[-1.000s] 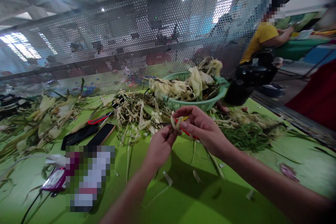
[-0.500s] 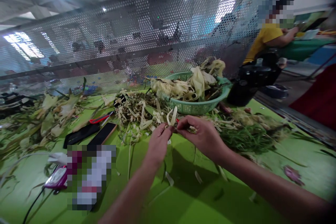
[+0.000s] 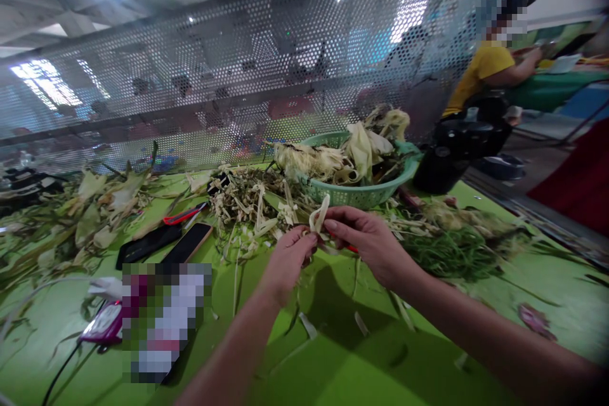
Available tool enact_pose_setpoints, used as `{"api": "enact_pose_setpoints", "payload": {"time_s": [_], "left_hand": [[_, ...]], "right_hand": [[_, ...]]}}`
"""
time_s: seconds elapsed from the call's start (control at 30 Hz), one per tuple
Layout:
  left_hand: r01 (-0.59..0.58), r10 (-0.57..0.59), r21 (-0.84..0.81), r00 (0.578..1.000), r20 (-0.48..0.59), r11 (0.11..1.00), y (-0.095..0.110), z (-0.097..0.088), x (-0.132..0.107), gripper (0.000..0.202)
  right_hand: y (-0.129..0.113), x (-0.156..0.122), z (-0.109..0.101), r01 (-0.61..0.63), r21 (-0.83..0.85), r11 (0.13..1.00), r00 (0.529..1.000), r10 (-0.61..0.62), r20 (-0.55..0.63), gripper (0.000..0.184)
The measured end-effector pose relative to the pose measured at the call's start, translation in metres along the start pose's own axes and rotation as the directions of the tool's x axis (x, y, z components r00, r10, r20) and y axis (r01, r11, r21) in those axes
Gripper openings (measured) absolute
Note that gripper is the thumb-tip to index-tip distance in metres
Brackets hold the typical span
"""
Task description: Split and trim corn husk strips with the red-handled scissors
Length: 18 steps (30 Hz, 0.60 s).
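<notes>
1. Pale cream strip (image 3: 320, 214): a narrow, husk-like piece, raised above the table between the two hands; its upper part is bent into a loop with one tip pointing upward.
2. Left hand (image 3: 288, 260): thumb and forefinger pressed together, pinching the lower end of the strip; the remaining fingers are curled beneath and partly hidden.
3. Right hand (image 3: 368, 235): thumb and forefinger brought together at the right side of the strip, pinching it beside the loop. A red object (image 3: 352, 248) shows just below these fingers; whether it is held or lies behind them cannot be told.
4. Green table (image 3: 356, 361): bears all the material described here, with small pale scraps (image 3: 308, 325) scattered in front of the hands.
5. Heap of curled pieces (image 3: 247, 200): lies beyond the left hand, beside the basket.
6. Light green basket (image 3: 361, 195): perforated, placed beyond the right hand, filled with dry husks (image 3: 360, 151) and pale fibres (image 3: 314, 158).
7. Green fibres (image 3: 447, 250): a loose tangle to the right of the right hand.
8. Red-handled cutter (image 3: 178, 216): on the left, near a dark phone (image 3: 188, 244).
9. Perforated metal panel (image 3: 214, 76): stands behind the table; at right, a person in a yellow shirt (image 3: 488, 66) sits farther off.
</notes>
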State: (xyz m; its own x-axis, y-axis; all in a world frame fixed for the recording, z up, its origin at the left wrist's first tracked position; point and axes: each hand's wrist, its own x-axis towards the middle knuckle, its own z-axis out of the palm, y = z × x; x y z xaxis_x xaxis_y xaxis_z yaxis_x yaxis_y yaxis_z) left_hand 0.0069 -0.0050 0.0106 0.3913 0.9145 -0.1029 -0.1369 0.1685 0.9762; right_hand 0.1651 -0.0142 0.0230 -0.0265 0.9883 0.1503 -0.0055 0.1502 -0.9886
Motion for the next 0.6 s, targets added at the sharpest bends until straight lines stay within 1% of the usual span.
{"api": "enact_pose_setpoints", "payload": {"time_s": [0.1,0.23,0.3,0.37,0.43,0.5,0.53,0.6], "left_hand": [[0.033,-0.033,0.018,0.999,0.006,0.999,0.0003,0.0015,-0.0001,0.017],[0.055,-0.057,0.038,0.996,0.062,0.998,-0.0007,0.0039,-0.0003,0.013],[0.074,-0.073,-0.027,0.996,0.044,0.997,-0.0013,0.0048,-0.0004,0.011],[0.102,-0.102,-0.144,0.995,0.009,0.984,-0.0016,0.005,-0.0002,0.013],[0.12,-0.123,-0.262,0.992,0.006,0.958,-0.0017,0.0045,0.0002,0.018],[0.126,-0.126,-0.322,0.992,0.021,0.938,-0.0018,0.0036,0.001,0.022],[0.13,-0.132,-0.321,0.991,0.018,0.938,-0.002,0.0032,0.0015,0.022],[0.136,-0.142,-0.255,0.99,-0.006,0.957,-0.0027,0.0022,0.0026,0.022]], "right_hand": [[-0.0003,-0.0015,0.0003,0.027,0.024,0.999,0.998,-0.025,-0.06,0.027],[-0.0031,-0.0035,0.0024,0.018,0.105,0.994,0.999,-0.012,-0.052,0.023],[-0.0044,-0.0045,0.0036,0.031,0.138,0.99,0.998,-0.024,-0.054,0.022],[-0.0054,-0.0056,0.0044,0.055,0.149,0.987,0.997,-0.048,-0.054,0.021],[-0.0064,-0.0069,0.0049,0.077,0.15,0.986,0.996,-0.07,-0.046,0.019],[-0.0074,-0.0078,0.0049,0.08,0.157,0.984,0.997,-0.078,-0.017,0.018],[-0.0077,-0.0079,0.0047,0.077,0.16,0.984,0.997,-0.08,0.016,0.017],[-0.0077,-0.0074,0.0036,0.07,0.143,0.987,0.993,-0.083,0.088,0.017]]}}
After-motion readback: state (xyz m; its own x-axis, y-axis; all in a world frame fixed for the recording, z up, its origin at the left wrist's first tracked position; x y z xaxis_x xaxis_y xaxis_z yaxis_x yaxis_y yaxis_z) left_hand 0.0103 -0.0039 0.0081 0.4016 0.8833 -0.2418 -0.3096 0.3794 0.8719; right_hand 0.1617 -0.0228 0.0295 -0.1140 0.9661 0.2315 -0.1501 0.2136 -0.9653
